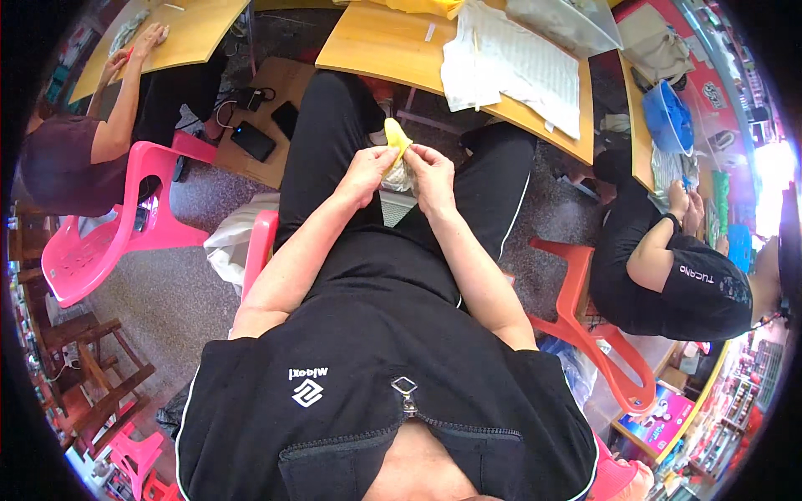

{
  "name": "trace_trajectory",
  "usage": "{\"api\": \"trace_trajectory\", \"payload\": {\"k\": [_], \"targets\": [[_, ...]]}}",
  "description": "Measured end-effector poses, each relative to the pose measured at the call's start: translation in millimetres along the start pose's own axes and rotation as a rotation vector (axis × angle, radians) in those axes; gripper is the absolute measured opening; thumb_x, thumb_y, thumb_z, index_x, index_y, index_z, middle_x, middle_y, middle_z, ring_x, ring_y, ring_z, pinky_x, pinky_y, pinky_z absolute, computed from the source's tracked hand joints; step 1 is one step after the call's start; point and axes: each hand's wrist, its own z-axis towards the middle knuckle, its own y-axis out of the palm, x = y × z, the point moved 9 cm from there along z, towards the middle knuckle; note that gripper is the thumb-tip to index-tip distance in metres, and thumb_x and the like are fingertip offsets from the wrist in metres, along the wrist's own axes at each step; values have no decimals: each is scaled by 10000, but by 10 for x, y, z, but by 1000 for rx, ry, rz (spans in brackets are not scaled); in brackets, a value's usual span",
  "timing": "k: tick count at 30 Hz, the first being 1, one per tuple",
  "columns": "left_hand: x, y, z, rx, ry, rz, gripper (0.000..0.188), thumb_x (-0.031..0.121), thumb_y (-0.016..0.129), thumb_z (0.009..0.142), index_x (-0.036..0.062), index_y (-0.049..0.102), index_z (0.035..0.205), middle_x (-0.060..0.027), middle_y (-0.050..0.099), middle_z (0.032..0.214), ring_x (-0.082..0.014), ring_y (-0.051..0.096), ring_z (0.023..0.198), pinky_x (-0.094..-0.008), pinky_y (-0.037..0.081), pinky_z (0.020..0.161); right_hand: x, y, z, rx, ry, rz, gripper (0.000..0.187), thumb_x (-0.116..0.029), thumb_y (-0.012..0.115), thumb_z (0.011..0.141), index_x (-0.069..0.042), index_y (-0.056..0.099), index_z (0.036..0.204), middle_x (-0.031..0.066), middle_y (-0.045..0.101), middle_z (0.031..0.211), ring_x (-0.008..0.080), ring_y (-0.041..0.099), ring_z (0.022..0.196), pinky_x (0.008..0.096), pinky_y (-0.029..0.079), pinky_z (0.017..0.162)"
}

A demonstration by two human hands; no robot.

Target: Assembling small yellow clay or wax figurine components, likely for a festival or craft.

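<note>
Above my lap, between my knees, my left hand [363,177] and my right hand [433,179] hold a small yellow piece [394,132] from its two sides. It looks soft, like cloth, and its rounded tip points away from me. Whitish textured material [398,178] hangs beneath it, partly hidden by my fingers; I cannot make out exactly what the item is. Thumb and fingers are pinched together on each hand, with the hands a short gap apart.
Ahead stands a wooden table [376,46] bearing white cloth [535,71] and a clear plastic bin [564,21]. A pink chair [125,221] and a seated person [71,171] are at left. Another person [668,275] sits at right near a red chair [576,301] and a blue basket [668,117].
</note>
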Motion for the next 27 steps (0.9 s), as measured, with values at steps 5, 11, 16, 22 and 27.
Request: {"api": "trace_trajectory", "payload": {"k": [5,11,16,22,27], "targets": [[-71,-60,-25,-9,-100,45,266,266,536,945,22,641,940,-18,624,797,-88,564,667,-242,437,571,-84,76,-38,-67,-168,-303,268,-129,621,866,20,624,1089,75,561,1080,133,559,953,248,443,827],[-29,118,-81,-103,-163,37,260,264,523,947,33,623,1010,-31,651,907,-120,626,775,-281,534,670,-1,13,168,-169,-187,-469,308,-160,489,897,18,602,1121,81,599,1036,140,562,920,242,430,835],[-54,15,-62,-195,-280,-251,254,209,530,934,8,592,1078,-65,661,965,-146,651,833,-292,572,683,-260,168,-64,-405,289,20,281,-148,501,905,42,599,1087,110,653,992,150,628,862,255,502,737],[94,186,-199,-280,-481,-707,215,150,562,902,13,594,1065,-67,663,911,-155,665,754,-245,587,579,-1168,299,-388,-556,-539,-675,737,36,542,644,-106,423,1357,59,385,1413,234,356,1314,360,297,1082],[-37,127,-197,-288,-503,-595,219,176,562,904,18,598,1052,-79,659,861,-175,666,693,-245,583,545,-1088,551,-537,-687,-640,-711,536,57,598,679,-72,581,1199,92,565,1242,242,480,1225,346,367,1038]]}}
